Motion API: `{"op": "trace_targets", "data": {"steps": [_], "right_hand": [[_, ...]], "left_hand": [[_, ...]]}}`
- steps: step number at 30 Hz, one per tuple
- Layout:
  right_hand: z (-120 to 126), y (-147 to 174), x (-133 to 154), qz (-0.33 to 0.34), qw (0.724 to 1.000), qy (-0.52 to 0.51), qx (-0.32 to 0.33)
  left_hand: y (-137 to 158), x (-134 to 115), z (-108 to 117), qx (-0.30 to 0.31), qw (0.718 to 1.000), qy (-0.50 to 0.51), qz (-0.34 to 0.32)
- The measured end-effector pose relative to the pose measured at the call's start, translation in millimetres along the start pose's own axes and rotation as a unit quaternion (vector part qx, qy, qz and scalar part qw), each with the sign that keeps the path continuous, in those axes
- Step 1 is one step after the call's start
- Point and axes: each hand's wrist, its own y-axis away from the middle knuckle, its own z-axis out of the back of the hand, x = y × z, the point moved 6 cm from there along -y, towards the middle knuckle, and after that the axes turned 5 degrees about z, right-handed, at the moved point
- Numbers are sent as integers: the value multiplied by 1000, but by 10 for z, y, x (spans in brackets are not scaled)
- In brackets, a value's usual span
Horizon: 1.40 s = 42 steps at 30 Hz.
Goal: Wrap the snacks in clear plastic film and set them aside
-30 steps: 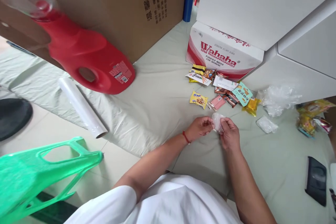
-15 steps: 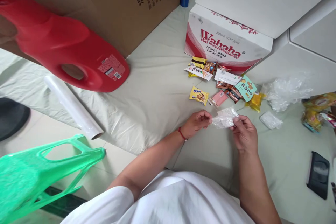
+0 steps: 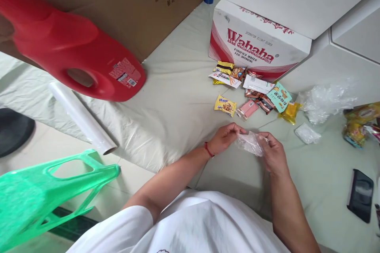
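Note:
Between my two hands is a clear plastic bag (image 3: 251, 143), crinkled and see-through, with something pale pinkish-white showing in it. My left hand (image 3: 226, 137), with a red cord at the wrist, pinches its left edge. The thumb and fingers of my right hand (image 3: 271, 151) grip its right end. Just beyond my hands lie a yellow cookie packet (image 3: 225, 106) and a pink packet (image 3: 248, 109). To the right, a small folded clear plastic packet (image 3: 307, 133) rests on the pale cloth.
Several snack packets, among them a teal one (image 3: 280, 97), lie before a Wahaha carton (image 3: 258, 43). Crumpled clear plastic (image 3: 323, 102) and a black phone (image 3: 360, 195) are on the right. Leftward are a red jug (image 3: 77, 47), a plastic film roll (image 3: 81, 118) and a green stool (image 3: 35, 193).
The bag has moved slightly down and tilted, its right end now lower. My left hand has shifted a little to the right, closer to my right hand.

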Motion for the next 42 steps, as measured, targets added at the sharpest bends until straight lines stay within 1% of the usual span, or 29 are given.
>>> {"op": "trace_targets", "data": {"steps": [2, 4, 6, 7, 9, 10, 12, 13, 14, 15, 17, 19, 20, 22, 24, 26, 27, 28, 30, 31, 32, 33, 34, 35, 37, 38, 39, 40, 42], "right_hand": [[55, -48, 25, 11, 999, 12, -46], [69, -78, 39, 16, 997, -11, -68], [55, -80, 41, 10, 997, -21, -76], [44, -71, 46, 8, 997, -15, -78], [15, -39, 69, 5, 997, 16, -73], [-6, -23, 84, 4, 997, 35, -62], [-52, 6, 110, 0, 997, 67, -30], [-70, 17, 117, -3, 997, 74, -16], [-82, 24, 120, -6, 997, 72, -6], [-86, 29, 116, -10, 998, 64, -1], [-73, 32, 84, -17, 999, 35, -7], [-58, 39, 15, -28, 999, 15, -6], [-53, 47, -27, -34, 999, 19, 4], [-8, 66, -86, -25, 998, 61, 13], [106, 92, -63, 21, 992, 123, -23], [223, 137, 68, 101, 976, 175, -81], [236, 162, 159, 146, 966, 195, -89], [204, 185, 253, 190, 955, 215, -74], [35, 220, 409, 262, 929, 263, 2], [-68, 232, 457, 283, 914, 286, 43], [-154, 233, 486, 294, 904, 303, 70], [-208, 220, 496, 291, 902, 309, 78], [-226, 192, 487, 274, 912, 298, 71], [-211, 154, 459, 241, 931, 268, 55], [-126, 82, 347, 136, 976, 167, 22], [-84, 63, 279, 77, 991, 110, 13], [-51, 56, 221, 24, 998, 56, 8], [-24, 58, 179, -19, 1000, 12, 4], [20, 71, 134, -72, 996, -49, -11]], "left_hand": [[-31, 54, 29, -17, 999, 43, 14], [-60, 92, 62, -24, 995, 91, 13], [-70, 62, 75, -9, 995, 89, -33], [-61, 22, 74, 0, 996, 60, -71], [-17, -72, 57, 2, 987, -52, -152], [12, -116, 37, -5, 974, -128, -187], [67, -179, -29, -20, 931, -275, -240], [88, -194, -68, -20, 910, -325, -256], [102, -201, -95, -21, 898, -352, -264], [108, -202, -101, -28, 896, -355, -263], [101, -194, -45, -77, 913, -321, -240], [83, -154, 67, -147, 936, -258, -191], [69, -121, 113, -169, 946, -228, -160], [41, -59, 164, -182, 960, -185, -103], [24, -41, 175, -177, 967, -169, -73], [23, -62, 166, -170, 968, -173, -68], [25, -73, 154, -165, 968, -178, -66], [28, -80, 138, -158, 968, -185, -63], [35, -86, 108, -146, 966, -204, -57], [39, -86, 101, -143, 966, -210, -55], [40, -86, 102, -141, 966, -211, -53], [36, -82, 109, -136, 968, -206, -47], [25, -73, 114, -120, 973, -193, -37], [9, -59, 115, -92, 980, -174, -22], [-25, -39, 106, -17, 991, -133, 14], [-39, -43, 109, 14, 993, -115, 27], [-54, -57, 123, 33, 994, -100, 32], [-70, -79, 151, 36, 995, -87, 29], [-103, -122, 224, 11, 998, -62, 7]]}}
